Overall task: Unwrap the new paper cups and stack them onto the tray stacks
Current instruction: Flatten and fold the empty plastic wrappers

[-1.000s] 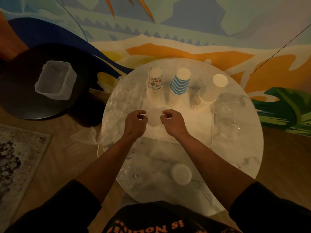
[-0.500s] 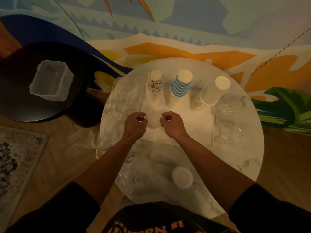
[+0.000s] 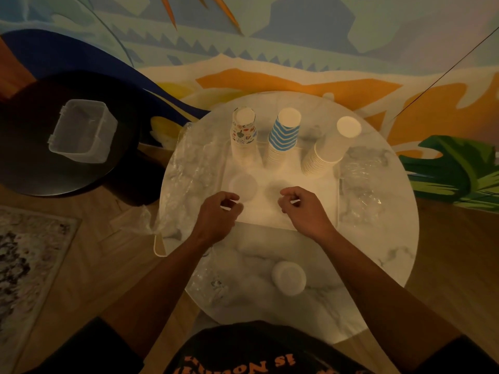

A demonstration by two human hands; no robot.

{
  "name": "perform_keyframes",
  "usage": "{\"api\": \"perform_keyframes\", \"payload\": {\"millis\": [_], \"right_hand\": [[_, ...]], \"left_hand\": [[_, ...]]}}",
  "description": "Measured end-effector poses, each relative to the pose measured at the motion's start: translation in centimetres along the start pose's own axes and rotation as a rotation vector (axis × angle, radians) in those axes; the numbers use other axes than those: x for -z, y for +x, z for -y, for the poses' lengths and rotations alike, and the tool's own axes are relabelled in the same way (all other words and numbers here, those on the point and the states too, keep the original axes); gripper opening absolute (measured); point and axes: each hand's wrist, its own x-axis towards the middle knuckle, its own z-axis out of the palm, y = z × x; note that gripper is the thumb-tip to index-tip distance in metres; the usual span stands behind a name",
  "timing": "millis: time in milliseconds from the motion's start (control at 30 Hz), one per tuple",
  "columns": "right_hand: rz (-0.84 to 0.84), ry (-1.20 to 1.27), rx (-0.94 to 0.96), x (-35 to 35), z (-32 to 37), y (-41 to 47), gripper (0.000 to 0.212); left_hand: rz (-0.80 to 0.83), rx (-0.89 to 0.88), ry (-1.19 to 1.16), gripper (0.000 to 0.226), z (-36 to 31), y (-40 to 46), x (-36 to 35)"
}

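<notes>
Both hands, left hand (image 3: 216, 211) and right hand (image 3: 305, 209), hover apart with fingers curled, seemingly pinching thin clear wrap (uncertain) over the white rectangular tray (image 3: 318, 209), whose three light, crushable paper-cup stacks (image 3: 280, 136) at 12 o'clock suit gentle sidewall grips.

Round marble table (image 3: 378, 238) — tray (image 3: 310, 184), clear wrap (image 3: 189, 179), white cup (image 3: 289, 278).

café-like room; wall mural (image 3: 270, 63), marble table (image 3: 378, 238)
</notes>
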Motion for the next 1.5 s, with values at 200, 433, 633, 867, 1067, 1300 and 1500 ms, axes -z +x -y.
{"api": "perform_keyframes", "payload": {"millis": [200,433,633,867,1067,1300,1500], "right_hand": [[0.073,-0.08,-0.05,3.2,-3.9,-4.6,0.016],[0.147,-0.2,-0.125,3.1,-9.4,-9.4,0.02],[0.175,-0.23,-0.15,2.1,-11.6,-11.7,0.026],[0.116,-0.221,-0.124,1.3,-12.0,-12.6,0.026],[0.075,-0.204,-0.114,1.5,-11.5,-12.7,0.025],[0.053,-0.209,-0.118,1.5,-11.3,-12.6,0.027],[0.038,-0.164,-0.136,1.4,-11.0,-12.6,0.028]], "left_hand": [[0.226,0.029,0.021,0.021,0.7,-4.3,-3.5],[0.413,0.052,0.22,0.044,3.8,-7.4,-7.8],[0.418,0.069,0.329,0.047,5.0,-9.2,-10.4],[0.338,0.025,0.344,0.028,5.0,-9.9,-11.4],[0.268,-0.01,0.348,0.026,4.7,-10.0,-11.6],[0.234,-0.003,0.349,0.027,4.7,-10.0,-11.6],[0.217,-0.011,0.312,0.025,4.7,-10.0,-11.4]]}}
